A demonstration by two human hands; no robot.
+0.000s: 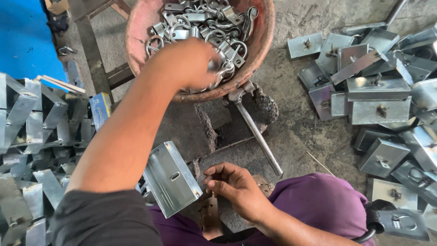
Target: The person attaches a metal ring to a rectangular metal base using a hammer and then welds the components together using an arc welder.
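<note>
My left hand (184,64) reaches forward into a round reddish bowl (264,34) full of several small metal ring fittings (207,23). Its fingers are curled down among the fittings, blurred, and I cannot tell whether they grip one. My right hand (234,184) rests low near my purple-clad knee, fingers loosely curled and apart, holding nothing. Just left of it lies a shallow galvanised metal tray-shaped plate (172,178) with a small slot in it, tilted against my lap.
A heap of finished grey metal plates with fittings (382,98) covers the floor at right. Stacked bent metal blanks (32,132) stand at left beside a blue surface (25,38). A steel rod tool (257,134) lies on the dark stone block in front of me.
</note>
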